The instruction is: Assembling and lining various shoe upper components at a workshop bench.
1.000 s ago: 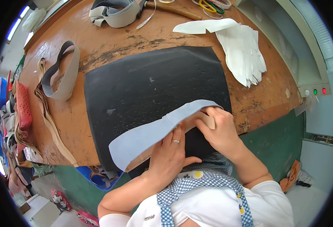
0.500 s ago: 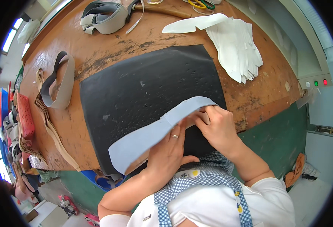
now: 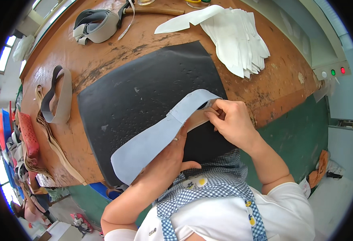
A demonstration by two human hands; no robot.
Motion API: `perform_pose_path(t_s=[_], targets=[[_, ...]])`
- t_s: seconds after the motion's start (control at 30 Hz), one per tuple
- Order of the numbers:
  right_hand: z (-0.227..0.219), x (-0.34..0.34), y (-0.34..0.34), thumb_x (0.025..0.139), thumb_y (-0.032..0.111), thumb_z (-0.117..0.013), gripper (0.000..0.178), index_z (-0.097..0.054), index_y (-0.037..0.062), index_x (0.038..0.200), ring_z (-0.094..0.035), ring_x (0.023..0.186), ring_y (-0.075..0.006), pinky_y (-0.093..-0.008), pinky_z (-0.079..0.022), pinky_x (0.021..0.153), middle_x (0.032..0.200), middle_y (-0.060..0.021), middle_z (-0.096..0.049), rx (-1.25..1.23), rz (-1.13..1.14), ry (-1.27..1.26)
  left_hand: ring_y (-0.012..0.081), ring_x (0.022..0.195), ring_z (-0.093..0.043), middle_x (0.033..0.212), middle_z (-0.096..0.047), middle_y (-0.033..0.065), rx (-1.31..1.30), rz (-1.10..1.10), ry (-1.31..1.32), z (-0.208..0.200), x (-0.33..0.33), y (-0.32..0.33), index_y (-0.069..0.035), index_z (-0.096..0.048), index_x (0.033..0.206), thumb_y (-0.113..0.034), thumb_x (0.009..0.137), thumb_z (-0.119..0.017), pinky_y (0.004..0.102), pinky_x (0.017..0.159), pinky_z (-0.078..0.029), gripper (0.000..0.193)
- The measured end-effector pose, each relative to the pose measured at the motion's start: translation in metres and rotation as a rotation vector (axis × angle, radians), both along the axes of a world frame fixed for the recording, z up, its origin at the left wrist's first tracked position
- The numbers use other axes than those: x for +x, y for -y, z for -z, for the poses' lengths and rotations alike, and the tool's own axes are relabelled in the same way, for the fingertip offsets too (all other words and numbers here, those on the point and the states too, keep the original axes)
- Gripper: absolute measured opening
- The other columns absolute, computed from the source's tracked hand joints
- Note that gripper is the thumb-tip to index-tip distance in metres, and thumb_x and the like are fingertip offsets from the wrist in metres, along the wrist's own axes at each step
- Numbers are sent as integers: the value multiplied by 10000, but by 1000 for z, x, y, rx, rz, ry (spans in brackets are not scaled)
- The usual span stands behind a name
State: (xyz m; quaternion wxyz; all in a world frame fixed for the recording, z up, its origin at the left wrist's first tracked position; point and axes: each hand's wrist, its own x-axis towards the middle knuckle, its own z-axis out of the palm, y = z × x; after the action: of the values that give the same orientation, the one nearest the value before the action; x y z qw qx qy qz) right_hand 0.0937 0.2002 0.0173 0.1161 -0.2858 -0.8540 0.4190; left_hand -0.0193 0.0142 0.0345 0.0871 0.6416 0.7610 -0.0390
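Observation:
A light blue leather piece (image 3: 144, 148), long and curved with a seam across it and a beige inner side, is held over a black mat (image 3: 116, 96). My left hand (image 3: 170, 154) supports it from the near side; the fingers go behind the leather and are mostly hidden, while the thumb sticks out toward me. At the piece's far right end, my right hand (image 3: 230, 120) pinches the edge between thumb and bent fingers. A dark gap shows inside the fold there.
Stacked white cut pieces (image 3: 236, 44) lie at the back right. A rolled grey strap (image 3: 96, 26) and a wooden-handled tool (image 3: 156, 11) sit at the back. A grey band loop (image 3: 64, 96) and beige strips (image 3: 60, 144) lie left. Indicator lights (image 3: 333, 72) are at right.
The leather piece has tilted so its outer face shows more, and my left fingers have slipped further behind it. My right hand's fingers have shifted at the end. The whole view has moved slightly.

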Motion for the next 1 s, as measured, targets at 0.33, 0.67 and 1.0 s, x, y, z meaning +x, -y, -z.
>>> perform_pose_path(t_s=[0.33, 0.67, 1.0], targets=[[5, 2, -1, 871, 67, -700, 131, -663, -56, 848, -664, 550, -142, -274, -508, 498, 693, -106, -682, 12, 26, -18, 340, 1401, -401, 1495, -425, 197, 35, -45, 184, 7, 7, -12, 13, -308, 1526, -578, 627, -794, 436, 1150, -345, 1180], [15, 8, -3, 889, 32, -675, 79, -642, -36, 866, -661, 552, -173, -295, -508, 505, 704, -115, -680, 62, 120, -78, 348, 1318, -410, 1427, -382, 167, 159, 0, 392, 8, 3, -27, 25, -336, 1496, -544, 573, -831, 443, 1121, -372, 1192], [19, 3, -3, 874, 59, -677, 123, -589, -12, 826, -675, 645, -336, -402, -521, 579, 717, -156, -673, 264, 94, -49, 280, 1336, -425, 1478, -357, 155, 66, 14, 196, 7, 9, -28, 38, -294, 1512, -689, 623, -735, 361, 1111, -389, 1230]])
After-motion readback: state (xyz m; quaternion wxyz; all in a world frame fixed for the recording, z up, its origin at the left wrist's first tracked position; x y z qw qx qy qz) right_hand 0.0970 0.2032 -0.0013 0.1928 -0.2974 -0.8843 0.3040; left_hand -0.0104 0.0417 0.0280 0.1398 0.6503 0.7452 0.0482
